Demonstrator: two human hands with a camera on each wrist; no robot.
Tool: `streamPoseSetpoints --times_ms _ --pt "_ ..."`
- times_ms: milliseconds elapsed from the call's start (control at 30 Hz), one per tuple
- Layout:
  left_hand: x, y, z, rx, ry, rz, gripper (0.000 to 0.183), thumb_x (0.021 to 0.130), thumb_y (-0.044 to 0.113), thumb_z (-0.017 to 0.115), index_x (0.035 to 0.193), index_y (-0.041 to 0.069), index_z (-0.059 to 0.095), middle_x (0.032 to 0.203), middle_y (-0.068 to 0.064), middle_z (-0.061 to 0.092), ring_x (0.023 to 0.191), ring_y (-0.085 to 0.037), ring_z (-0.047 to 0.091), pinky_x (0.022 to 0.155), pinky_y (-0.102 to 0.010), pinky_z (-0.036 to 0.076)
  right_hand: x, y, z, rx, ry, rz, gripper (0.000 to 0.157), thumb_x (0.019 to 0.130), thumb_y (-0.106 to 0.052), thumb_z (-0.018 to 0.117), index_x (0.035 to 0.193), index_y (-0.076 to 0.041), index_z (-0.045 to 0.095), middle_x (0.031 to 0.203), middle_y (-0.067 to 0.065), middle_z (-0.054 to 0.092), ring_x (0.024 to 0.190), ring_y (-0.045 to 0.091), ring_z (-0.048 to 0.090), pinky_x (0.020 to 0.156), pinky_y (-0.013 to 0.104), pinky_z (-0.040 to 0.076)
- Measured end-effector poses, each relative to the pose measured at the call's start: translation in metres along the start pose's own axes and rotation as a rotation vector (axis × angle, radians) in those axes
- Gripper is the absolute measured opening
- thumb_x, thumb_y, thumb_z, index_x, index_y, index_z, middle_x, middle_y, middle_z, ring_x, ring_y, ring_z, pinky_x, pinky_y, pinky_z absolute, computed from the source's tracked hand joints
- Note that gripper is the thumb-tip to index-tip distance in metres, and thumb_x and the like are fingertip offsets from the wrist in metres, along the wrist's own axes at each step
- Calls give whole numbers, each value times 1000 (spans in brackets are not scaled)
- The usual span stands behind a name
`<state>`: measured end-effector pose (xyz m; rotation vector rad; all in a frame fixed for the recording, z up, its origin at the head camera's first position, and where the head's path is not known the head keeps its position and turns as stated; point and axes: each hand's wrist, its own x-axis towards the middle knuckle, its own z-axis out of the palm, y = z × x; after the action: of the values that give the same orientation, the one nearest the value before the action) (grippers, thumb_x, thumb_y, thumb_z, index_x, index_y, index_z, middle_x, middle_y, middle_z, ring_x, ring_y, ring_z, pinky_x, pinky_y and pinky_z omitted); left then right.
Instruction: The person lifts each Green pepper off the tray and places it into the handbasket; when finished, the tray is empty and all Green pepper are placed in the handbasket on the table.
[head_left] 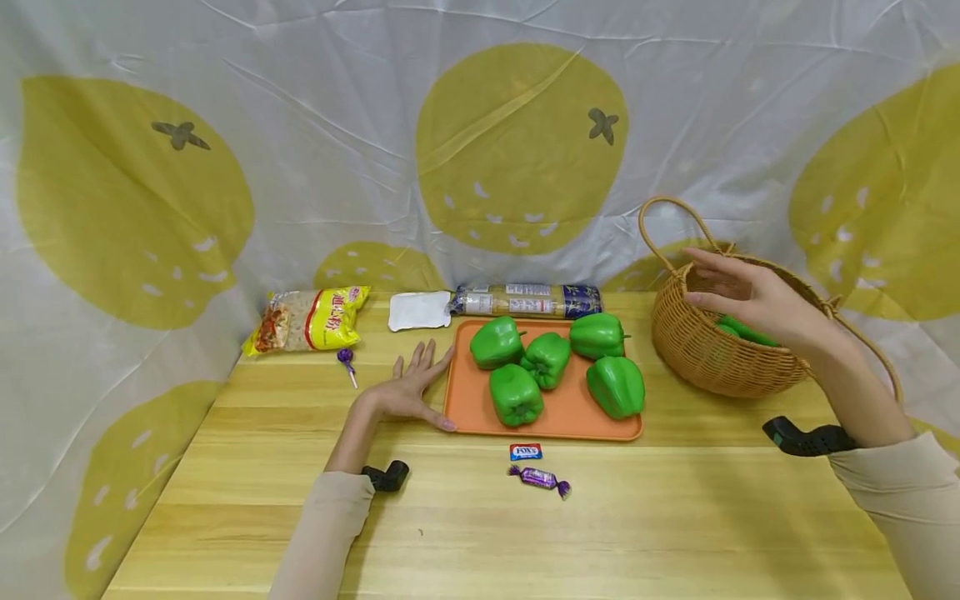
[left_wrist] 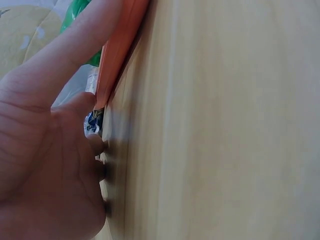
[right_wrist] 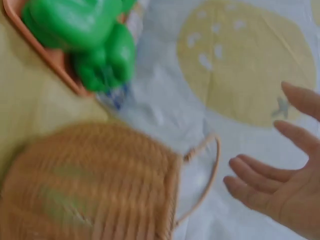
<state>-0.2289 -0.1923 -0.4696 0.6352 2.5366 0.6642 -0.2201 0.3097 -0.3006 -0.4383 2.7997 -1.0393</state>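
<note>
At the centre of the head view, an orange rectangular plastic tray (head_left: 555, 419) with five glossy green bell peppers (head_left: 516, 395), on a pale wooden tabletop (head_left: 600, 542). At the tray's left edge, a left hand (head_left: 405, 392) with straight, spread fingers. At right, a round tan wicker basket (head_left: 697, 350) with looped handles and partly hidden green contents (head_left: 750, 331). Above the basket opening, a right hand (head_left: 765, 300) with loosely extended, parted fingers. At left of centre, a yellow-and-clear food bag (head_left: 307, 321) near a purple lollipop (head_left: 345, 357). Behind the tray, a white flat packet (head_left: 418, 311) beside a long clear-and-navy package (head_left: 525, 301). Below the tray, a small red-and-blue wrapped sweet (head_left: 525, 451) above a purple twist-wrapped candy (head_left: 538, 477). Across the upper frame, white cloth (head_left: 337, 125) with yellow lemon prints.
</note>
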Motion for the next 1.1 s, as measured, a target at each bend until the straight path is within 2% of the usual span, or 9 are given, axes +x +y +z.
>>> streamPoseSetpoints --times_ms 33,67,100,200,400,533,667,833,1100 --pt "0 0 0 2 0 -2 128 66 60 80 156 26 -5 159 -19 -23 147 -37 -25 114 -65 -15 -2 -3 7 9 -5 -30 62 96 -37 58 149 -45 26 156 8 35 139 30 40 105 32 42" --pt "0 0 -1 3 -2 -5 128 66 61 80 156 26 -5 159 -19 -23 147 -36 -26 114 -65 -15 -4 -6 14 17 -10 -57 63 96 -35 59 149 -44 26 157 7 33 139 37 36 108 34 41" --pt "0 0 -1 5 -3 -8 128 66 61 79 156 26 -5 159 -18 -24 147 -36 -26 114 -65 -15 -6 -7 21 20 -10 -82 63 95 -34 60 149 -44 27 157 4 32 140 37 35 108 35 41" --pt "0 1 -1 7 -7 -8 128 67 61 79 156 27 -6 159 -18 -24 147 -36 -26 114 -65 -15 -11 -8 44 45 -18 -126 65 94 -31 62 149 -42 29 158 0 30 144 37 29 107 65 30" --pt "0 2 -1 6 -10 -9 128 67 60 79 156 26 -6 159 -19 -24 146 -36 -26 114 -65 -15 -16 4 92 95 -52 -175 65 93 -29 64 149 -37 33 157 3 31 145 35 26 107 66 29" --pt "0 1 -1 9 -10 -11 128 67 60 79 156 26 -6 159 -19 -24 146 -36 -26 114 -65 -15 -18 14 113 136 -91 -141 65 92 -31 65 149 -37 32 156 12 26 143 43 24 103 71 29" --pt "0 2 -1 3 -18 -12 128 67 60 79 156 26 -6 159 -18 -24 146 -36 -26 114 -64 -15 -17 24 126 142 -90 -122 64 91 -32 66 148 -35 37 158 19 21 142 49 23 100 74 30" --pt "0 1 -1 -1 -16 -12 128 67 59 80 156 26 -6 159 -18 -24 146 -36 -26 114 -64 -16 -12 29 140 162 -73 -130 59 90 -31 68 144 -27 45 158 21 20 144 47 21 103 74 28" --pt "1 0 -1 -3 -14 -12 129 66 60 80 156 27 -6 159 -18 -24 146 -35 -27 114 -64 -16 -7 28 151 113 -17 -103 50 87 -31 71 135 -21 58 152 23 33 138 47 32 98 66 40"
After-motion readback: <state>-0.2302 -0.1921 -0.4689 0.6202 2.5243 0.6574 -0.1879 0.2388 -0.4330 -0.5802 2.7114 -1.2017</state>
